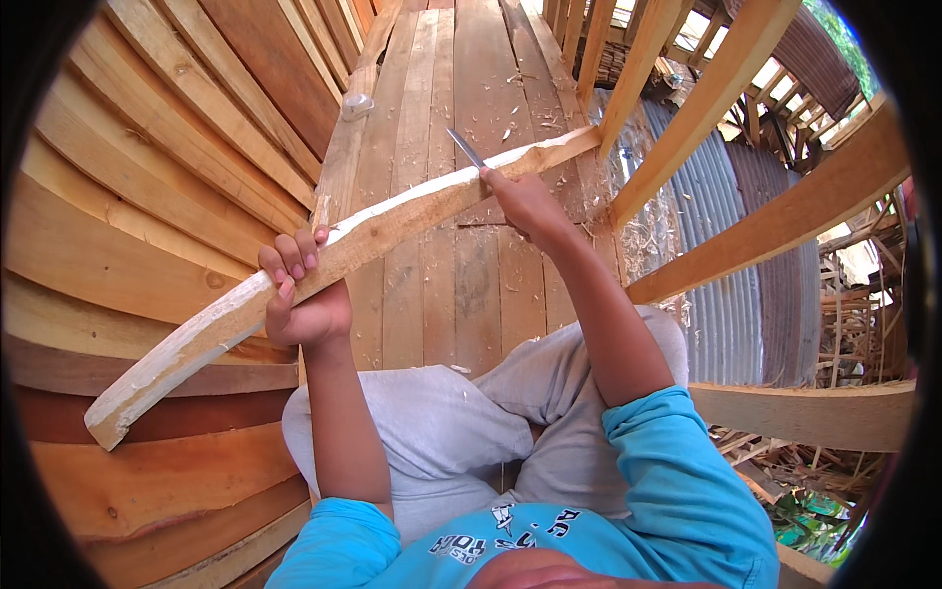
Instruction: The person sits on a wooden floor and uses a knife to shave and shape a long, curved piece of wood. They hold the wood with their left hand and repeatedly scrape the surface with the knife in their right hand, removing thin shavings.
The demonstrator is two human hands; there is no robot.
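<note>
A long, rough wooden beam lies slantwise across the view, from the lower left up to the railing at the right. Its upper edge is pale and freshly cut. My left hand wraps round the beam left of its middle, fingers over the top edge and thumb toward me. In my right hand is a knife, closed in my fist beside the beam's right part. Its steel blade points up and left past the pale edge; the handle is hidden by my fingers.
Wood shavings lie scattered on the plank floor. A small clear plastic container sits near the left wall of stacked boards. At the right stands a wooden railing, with corrugated metal sheets beyond it. My crossed legs are below the beam.
</note>
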